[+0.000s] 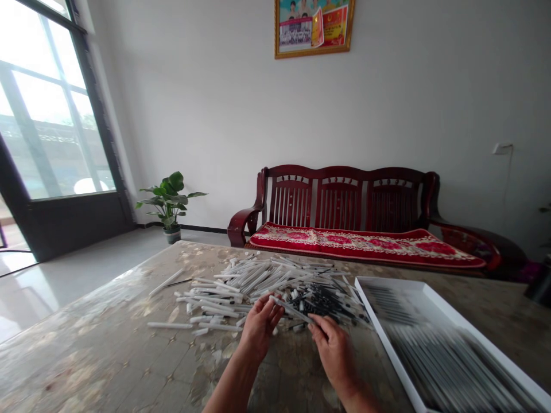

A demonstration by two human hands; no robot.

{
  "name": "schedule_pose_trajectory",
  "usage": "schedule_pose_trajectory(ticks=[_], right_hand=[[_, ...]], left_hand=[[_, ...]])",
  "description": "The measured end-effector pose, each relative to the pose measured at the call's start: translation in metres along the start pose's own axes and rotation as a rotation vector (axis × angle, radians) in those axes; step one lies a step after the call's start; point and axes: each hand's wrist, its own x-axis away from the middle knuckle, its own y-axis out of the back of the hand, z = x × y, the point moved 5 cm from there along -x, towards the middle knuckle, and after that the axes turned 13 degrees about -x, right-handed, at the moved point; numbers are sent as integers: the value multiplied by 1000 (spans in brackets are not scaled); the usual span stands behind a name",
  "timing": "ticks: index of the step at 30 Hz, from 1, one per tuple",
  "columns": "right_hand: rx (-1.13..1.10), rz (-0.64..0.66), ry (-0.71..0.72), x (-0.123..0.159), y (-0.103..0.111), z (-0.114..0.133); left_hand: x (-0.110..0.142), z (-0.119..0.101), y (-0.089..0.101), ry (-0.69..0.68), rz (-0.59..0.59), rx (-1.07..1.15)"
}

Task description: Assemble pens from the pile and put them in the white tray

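Both of my hands hold one pale pen (293, 310) between them, slanting down to the right above the table. My left hand (259, 322) pinches its upper left end. The lower right end is between the thumb and fingers of my right hand (333, 347). Just beyond lies a loose heap of white pen barrels (253, 278), with short white caps among them. Dark refills or thin black pen parts (325, 301) are piled at the heap's right side. To the right of my right hand is a white tray (387, 350) with many grey, slim pens (460, 361) in rows.
The patterned tabletop (107, 344) spreads under everything. A white barrel (166, 282) and a thin dark refill (178, 282) lie apart at the left. Behind the table stand a red wooden bench (336, 201) and a potted plant (172, 201). A dark object (540, 287) sits at the right edge.
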Motion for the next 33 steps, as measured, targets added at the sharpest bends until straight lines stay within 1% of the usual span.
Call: schedule_pose_trajectory(ticks=[2, 3, 5, 6, 7, 10, 12, 15, 19, 21, 23, 25, 27, 30, 33], right_hand=[[76, 16, 85, -1, 2, 7], [95, 18, 98, -1, 3, 9], [100, 22, 56, -3, 3, 10], [82, 28, -9, -3, 3, 7], [47, 36, -105, -3, 2, 4], [-140, 72, -464, 0, -4, -9], [-265, 103, -624, 3, -7, -12], [-341, 174, -726, 3, -9, -7], [-279, 340, -815, 3, -9, 2], [-277, 395, -830, 1, -5, 5], [-295, 406, -823, -4, 4, 8], [-267, 404, -800, -10, 17, 10], [-170, 386, -721, -18, 35, 13], [-19, 297, -562, -30, 67, 19], [115, 155, -470, -32, 109, 22]], left_hand=[[1, -1, 0, -28, 10, -25], [2, -1, -1, -42, 20, -35], [4, -2, -2, -71, 51, -48], [5, -2, -3, -85, 68, -53], [5, -3, -3, -102, 85, -60], [7, -4, -5, -152, 130, -94], [7, -5, -5, -180, 148, -128], [6, -4, -6, -189, 158, -175], [8, -3, -9, -158, 162, -187], [9, -4, -10, -133, 169, -194], [6, -4, -7, -103, 125, -217], [2, -7, -1, -112, 67, -235], [-2, -9, 5, -115, 20, -236], [-5, -13, 13, -107, -56, -241], [-4, -17, 16, -110, -96, -216]])
